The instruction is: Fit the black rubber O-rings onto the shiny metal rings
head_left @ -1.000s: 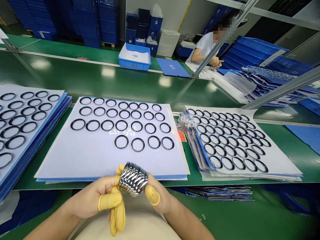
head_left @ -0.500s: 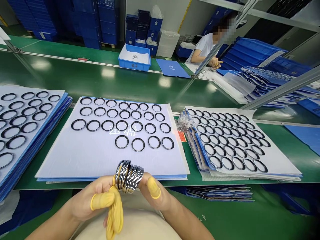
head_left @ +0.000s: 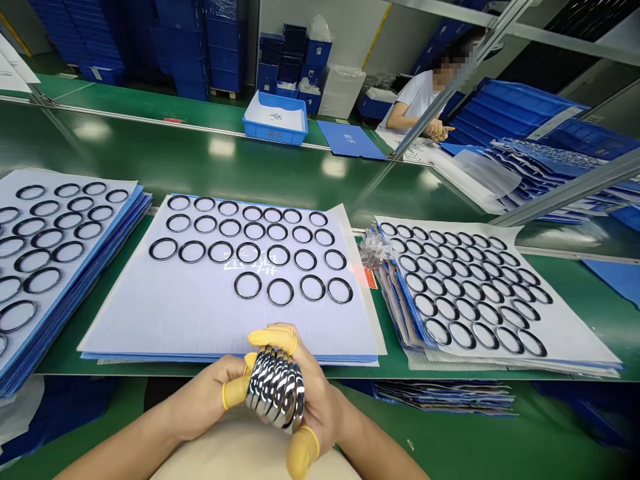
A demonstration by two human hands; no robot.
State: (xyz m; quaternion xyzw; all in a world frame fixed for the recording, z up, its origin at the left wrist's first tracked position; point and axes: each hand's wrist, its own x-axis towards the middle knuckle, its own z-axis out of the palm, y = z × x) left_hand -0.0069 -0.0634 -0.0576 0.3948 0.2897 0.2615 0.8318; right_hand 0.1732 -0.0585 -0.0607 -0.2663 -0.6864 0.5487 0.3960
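A stack of shiny dark metal rings is held on its side between my two hands, just in front of the table's near edge. My left hand pinches the stack's left end, its thumb and fingertips in yellow finger cots. Around the right end curls my right hand, cotted fingers over the top and thumb below. Beyond them, a white sheet on a blue-edged stack carries rows of black rings laid flat, among them a ring in the shorter front row.
Ring-covered sheets lie on a left stack and a right stack. Crumpled clear plastic sits between the middle and right stacks. A blue tray stands across the green table, and a co-worker handles small parts beyond a metal post.
The rings have turned in my hands, their right end now lower and nearer me. My right hand has come round them, fingers over the top. The view has shifted slightly.
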